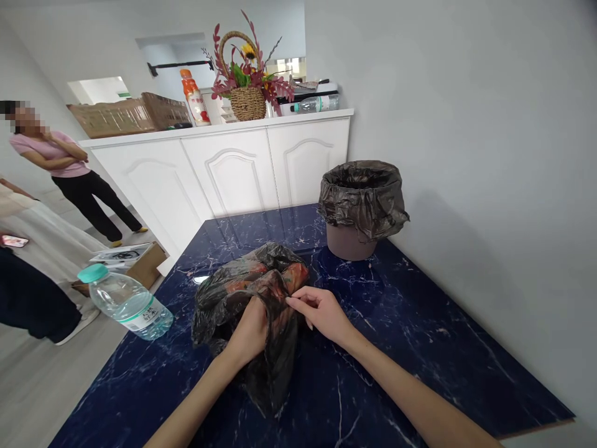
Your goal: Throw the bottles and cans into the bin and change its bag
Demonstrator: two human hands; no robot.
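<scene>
A thin black plastic bag point(224, 311) lies crumpled on the dark blue marbled table point(410, 367), with red and orange items showing through it. My left hand point(252, 326) is at the bag's opening, its fingers hidden behind the plastic. At the bag's right side, my right hand point(317, 311) pinches the bag's edge between thumb and index finger. Behind it stands a brownish bin point(349, 242) lined with another black bag point(368, 208). A clear water bottle point(133, 305) with a teal cap is to the left of my left hand.
White cabinets point(233, 174) stand behind the table, bearing a flower basket point(248, 102), an orange-capped bottle point(194, 99) and a brown crate point(116, 118). A grey wall borders the right. A person in pink point(60, 149) stands at the left, with other people's clothing nearby.
</scene>
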